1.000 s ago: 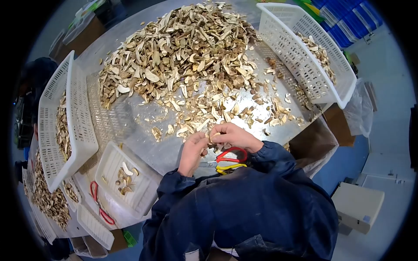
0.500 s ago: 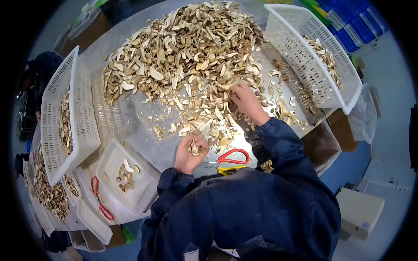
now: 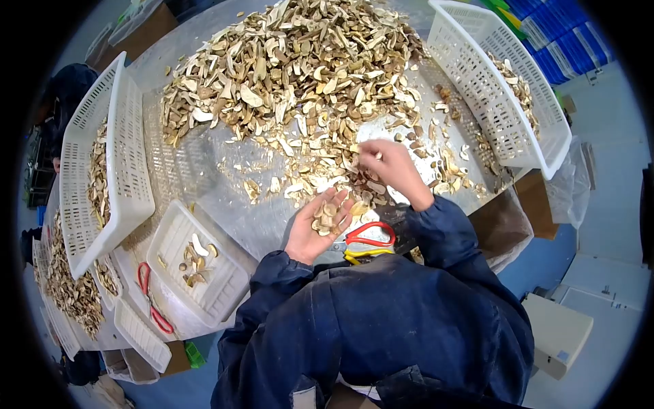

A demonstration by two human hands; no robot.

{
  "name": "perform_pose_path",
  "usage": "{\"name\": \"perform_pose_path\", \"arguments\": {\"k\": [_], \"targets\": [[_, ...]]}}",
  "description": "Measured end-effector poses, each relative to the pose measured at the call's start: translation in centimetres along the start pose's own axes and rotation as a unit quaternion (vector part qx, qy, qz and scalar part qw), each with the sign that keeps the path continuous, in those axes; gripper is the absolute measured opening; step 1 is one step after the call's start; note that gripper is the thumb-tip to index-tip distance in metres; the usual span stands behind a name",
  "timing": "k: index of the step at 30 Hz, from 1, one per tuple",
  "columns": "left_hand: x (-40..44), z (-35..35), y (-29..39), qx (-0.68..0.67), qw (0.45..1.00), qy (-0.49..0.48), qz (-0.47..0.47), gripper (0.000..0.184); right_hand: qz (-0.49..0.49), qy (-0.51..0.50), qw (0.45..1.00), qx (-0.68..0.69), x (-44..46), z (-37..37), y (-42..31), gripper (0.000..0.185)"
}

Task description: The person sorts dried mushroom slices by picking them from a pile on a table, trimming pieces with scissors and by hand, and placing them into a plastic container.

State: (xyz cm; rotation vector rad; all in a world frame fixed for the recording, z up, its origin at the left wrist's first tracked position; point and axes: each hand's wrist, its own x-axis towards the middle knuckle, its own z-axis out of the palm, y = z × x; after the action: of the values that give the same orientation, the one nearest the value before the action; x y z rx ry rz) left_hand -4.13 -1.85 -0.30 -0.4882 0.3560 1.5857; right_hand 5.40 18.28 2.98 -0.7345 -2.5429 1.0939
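Over metal table (image 3: 221, 194), left hand (image 3: 308, 233) cradles mushroom slices (image 3: 327, 218); box label (image 3: 563, 355) unreadable.

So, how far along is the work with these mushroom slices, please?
Probably far from finished. Slices in the left basket and right basket look done, though I cannot be sure. The left hand holds several slices in its palm; the blurred right hand reaches over loose slices. A large mushroom pile on the table looks left to do.

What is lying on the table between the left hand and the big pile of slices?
Loose slices are scattered on the metal table between the left hand and the big pile; the head view shows this.
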Motion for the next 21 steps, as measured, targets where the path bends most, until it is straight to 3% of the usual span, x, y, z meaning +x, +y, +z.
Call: {"name": "perform_pose_path", "arguments": {"k": [2, 3, 6, 7, 10, 14, 17, 21], "targets": [[0.7, -2.5, 0.5, -0.016, 0.999, -0.040, -0.011, 0.015, -0.070, 0.105, 0.974, -0.187, 1.2, 1.3, 2.7, 0.024], [0.8, -2.5, 0.5, -0.010, 0.997, -0.071, -0.017, 0.012, -0.071, 0.076, 0.971, -0.217, 1.6, 1.5, 3.3, 0.019], [0.6, -2.7, 1.1, -0.026, 0.993, -0.110, -0.035, 0.011, -0.069, 0.033, 0.991, -0.110, 1.3, 1.1, 2.6, 0.017], [0.3, -2.3, 1.0, 0.008, 0.997, -0.073, -0.003, 0.014, -0.050, 0.029, 0.995, -0.081, 0.8, 1.0, 1.6, 0.017], [0.4, -1.8, 1.2, 0.053, 0.997, -0.042, 0.031, 0.020, 0.080, -0.014, 0.994, 0.077, -0.6, 0.8, -1.7, 0.016], [0.3, -1.5, 1.2, 0.116, 0.992, -0.021, 0.054, 0.023, -0.116, 0.107, 0.987, -0.021, -0.4, 2.1, 0.3, 0.016], [-0.6, -0.6, 0.8, 0.247, 0.961, -0.017, 0.126, 0.021, 0.036, 0.028, 0.996, 0.077, -1.5, 1.8, -1.5, 0.017], [-0.4, -0.1, 0.1, 0.352, 0.916, 0.021, 0.189, 0.019, 0.070, -0.151, 0.962, 0.216, -2.9, 2.6, -4.1, 0.020]]}}
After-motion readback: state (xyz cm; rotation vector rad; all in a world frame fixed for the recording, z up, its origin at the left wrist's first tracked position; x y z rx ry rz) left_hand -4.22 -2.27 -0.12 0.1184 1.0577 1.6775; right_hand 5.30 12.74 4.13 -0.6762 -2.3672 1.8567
